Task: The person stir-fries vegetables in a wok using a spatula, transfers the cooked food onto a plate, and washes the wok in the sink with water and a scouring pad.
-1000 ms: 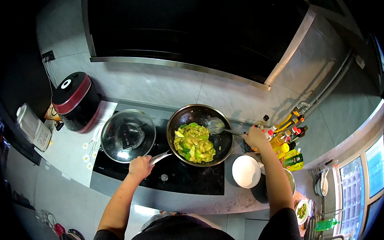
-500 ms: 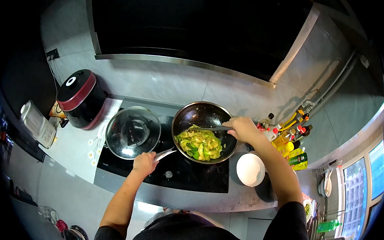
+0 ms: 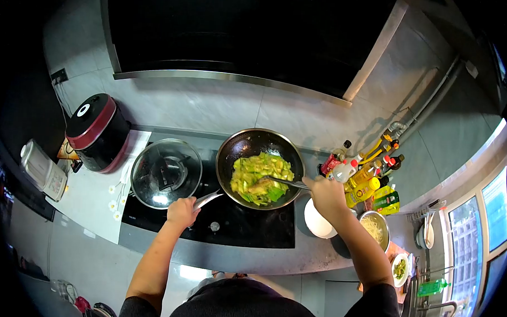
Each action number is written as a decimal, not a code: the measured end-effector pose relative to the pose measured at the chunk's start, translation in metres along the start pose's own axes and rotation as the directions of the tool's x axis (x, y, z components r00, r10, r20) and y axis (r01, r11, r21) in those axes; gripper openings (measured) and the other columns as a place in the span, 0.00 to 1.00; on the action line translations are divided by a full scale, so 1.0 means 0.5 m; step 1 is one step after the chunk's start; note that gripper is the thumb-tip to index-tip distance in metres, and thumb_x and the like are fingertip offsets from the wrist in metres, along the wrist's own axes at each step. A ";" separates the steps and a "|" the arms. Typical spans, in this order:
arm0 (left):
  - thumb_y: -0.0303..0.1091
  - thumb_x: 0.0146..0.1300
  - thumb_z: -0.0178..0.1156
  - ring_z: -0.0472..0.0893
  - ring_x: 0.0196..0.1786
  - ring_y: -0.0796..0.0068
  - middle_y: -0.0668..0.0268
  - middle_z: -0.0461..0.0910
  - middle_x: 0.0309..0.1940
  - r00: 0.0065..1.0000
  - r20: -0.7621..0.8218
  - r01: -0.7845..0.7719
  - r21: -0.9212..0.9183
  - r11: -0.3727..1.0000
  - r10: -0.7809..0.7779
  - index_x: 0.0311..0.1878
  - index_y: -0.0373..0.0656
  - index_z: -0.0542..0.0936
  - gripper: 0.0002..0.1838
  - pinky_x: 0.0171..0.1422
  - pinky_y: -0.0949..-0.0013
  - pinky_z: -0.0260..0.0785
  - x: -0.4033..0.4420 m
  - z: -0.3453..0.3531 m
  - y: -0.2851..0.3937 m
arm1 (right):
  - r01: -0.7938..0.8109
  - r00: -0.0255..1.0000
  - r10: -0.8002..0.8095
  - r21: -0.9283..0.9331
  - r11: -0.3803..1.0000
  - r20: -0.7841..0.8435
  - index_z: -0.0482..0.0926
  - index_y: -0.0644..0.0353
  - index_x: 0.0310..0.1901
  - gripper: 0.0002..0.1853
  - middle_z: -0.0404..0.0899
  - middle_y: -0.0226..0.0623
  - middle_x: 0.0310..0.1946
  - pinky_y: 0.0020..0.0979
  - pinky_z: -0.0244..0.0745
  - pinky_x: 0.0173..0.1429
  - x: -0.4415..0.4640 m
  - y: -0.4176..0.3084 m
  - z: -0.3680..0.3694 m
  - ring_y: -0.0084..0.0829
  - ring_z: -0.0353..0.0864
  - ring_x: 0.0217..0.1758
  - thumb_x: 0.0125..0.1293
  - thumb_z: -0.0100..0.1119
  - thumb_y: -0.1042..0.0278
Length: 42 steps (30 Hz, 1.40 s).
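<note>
Deep round black wok (image 3: 240, 149), on black glass hob (image 3: 251, 232): silver handle (image 3: 209, 198) is wrapped by left hand's (image 3: 182, 213) curled fingers, seemingly for steadiness. Chopped green vegetables (image 3: 264, 169), inside: reached by long-handled spatula (image 3: 289, 182), clasped in right hand's (image 3: 326, 197) bent fingers.

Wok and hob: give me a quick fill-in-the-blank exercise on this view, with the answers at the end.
The left hand grips the wok by its ____.
The utensil in the wok is held by the ____.
The transparent lid sits to the ____ of the wok.

Missing words: handle; right hand; left.
</note>
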<state>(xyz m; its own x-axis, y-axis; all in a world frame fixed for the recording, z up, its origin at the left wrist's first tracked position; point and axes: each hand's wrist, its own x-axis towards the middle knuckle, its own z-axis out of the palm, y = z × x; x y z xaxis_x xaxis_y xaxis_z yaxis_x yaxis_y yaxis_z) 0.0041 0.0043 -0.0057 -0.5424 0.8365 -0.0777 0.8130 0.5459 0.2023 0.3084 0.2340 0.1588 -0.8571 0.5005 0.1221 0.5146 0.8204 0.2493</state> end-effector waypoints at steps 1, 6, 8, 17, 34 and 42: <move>0.47 0.58 0.66 0.85 0.38 0.53 0.57 0.84 0.33 1.000 -0.002 0.000 -0.001 1.000 0.000 0.39 0.45 0.78 0.16 0.43 0.55 0.78 0.003 -0.001 -0.002 | -0.007 0.998 0.008 0.016 1.000 -0.064 0.82 0.51 0.47 0.16 0.81 0.37 0.30 0.39 0.77 0.31 0.004 -0.005 0.002 0.37 0.84 0.30 0.58 0.52 0.75; 0.48 0.58 0.66 0.85 0.39 0.54 0.57 0.84 0.33 1.000 -0.006 -0.016 0.029 0.999 0.016 0.41 0.45 0.78 0.17 0.43 0.56 0.79 0.005 0.003 -0.004 | 0.021 0.998 -0.026 0.097 0.995 0.049 0.80 0.57 0.45 0.15 0.81 0.43 0.29 0.43 0.78 0.32 -0.072 0.003 -0.076 0.43 0.84 0.29 0.54 0.58 0.73; 0.48 0.58 0.66 0.85 0.39 0.54 0.57 0.84 0.33 1.000 -0.009 -0.011 0.028 1.000 0.012 0.41 0.46 0.78 0.17 0.43 0.56 0.79 0.003 0.001 -0.002 | -0.001 0.993 -0.008 0.074 0.997 0.118 0.79 0.58 0.44 0.14 0.81 0.44 0.30 0.42 0.79 0.33 -0.056 -0.038 -0.057 0.44 0.84 0.30 0.54 0.57 0.75; 0.47 0.58 0.66 0.85 0.40 0.54 0.57 0.84 0.34 1.000 -0.006 -0.014 0.031 0.999 0.014 0.41 0.46 0.79 0.16 0.43 0.56 0.79 0.001 -0.004 0.000 | -0.145 0.989 0.146 0.034 0.989 -0.004 0.83 0.44 0.49 0.19 0.79 0.34 0.33 0.39 0.79 0.32 -0.017 0.011 -0.032 0.38 0.84 0.33 0.56 0.54 0.75; 0.46 0.58 0.66 0.84 0.39 0.53 0.56 0.84 0.33 1.000 -0.004 -0.015 -0.017 1.000 0.015 0.40 0.46 0.79 0.15 0.43 0.54 0.78 0.002 -0.001 -0.002 | -0.473 0.815 0.429 0.019 0.881 0.389 0.85 0.63 0.40 0.16 0.84 0.54 0.38 0.45 0.79 0.49 0.095 0.055 0.085 0.49 0.85 0.45 0.60 0.58 0.59; 0.46 0.58 0.66 0.85 0.38 0.52 0.55 0.83 0.33 1.000 0.023 -0.004 -0.009 1.000 0.005 0.40 0.46 0.78 0.15 0.43 0.55 0.78 0.004 -0.005 -0.002 | -0.356 0.935 0.300 0.505 0.786 0.192 0.85 0.53 0.43 0.15 0.83 0.52 0.34 0.48 0.77 0.46 0.063 0.036 0.241 0.50 0.84 0.40 0.64 0.58 0.52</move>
<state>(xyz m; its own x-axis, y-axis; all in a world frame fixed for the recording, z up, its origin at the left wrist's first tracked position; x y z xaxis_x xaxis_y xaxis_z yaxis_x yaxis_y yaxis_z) 0.0016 0.0051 -0.0035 -0.5335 0.8399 -0.0994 0.8136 0.5418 0.2111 0.2936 0.2980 0.0514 -0.6421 0.7666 0.0048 0.7220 0.6068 -0.3325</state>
